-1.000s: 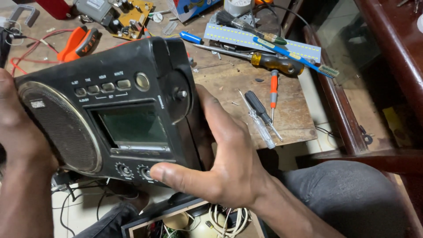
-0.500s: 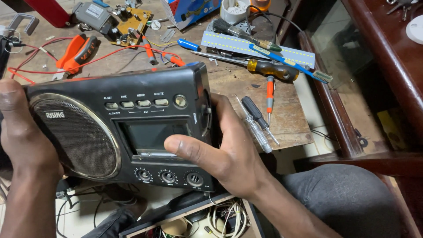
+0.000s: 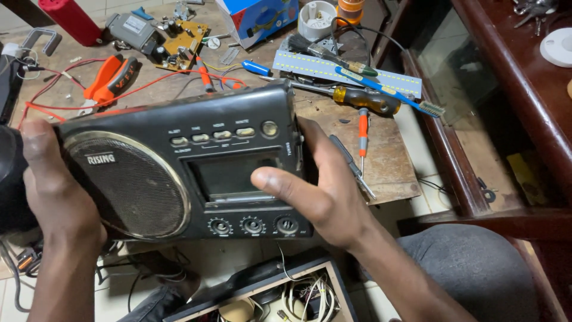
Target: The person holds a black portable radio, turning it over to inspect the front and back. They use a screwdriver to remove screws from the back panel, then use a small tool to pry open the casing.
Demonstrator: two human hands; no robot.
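Note:
I hold a black portable radio (image 3: 179,161) with both hands, its front facing me. A round speaker grille is on its left, a small screen in the middle, buttons above and three knobs below. My left hand (image 3: 53,191) grips the radio's left end. My right hand (image 3: 316,185) wraps around its right end, the thumb lying across the lower right of the screen.
A wooden workbench (image 3: 387,161) behind the radio carries screwdrivers (image 3: 362,128), orange pliers (image 3: 110,77), a circuit board (image 3: 182,42), red wires, a blue toothbrush (image 3: 393,92) on a strip of small lights, and a blue box (image 3: 256,18). An open box of cables (image 3: 280,298) sits below. A dark wooden cabinet (image 3: 512,101) stands right.
The radio has turned so its front faces me more squarely and sits lower and further right in view. My right thumb has moved onto the screen.

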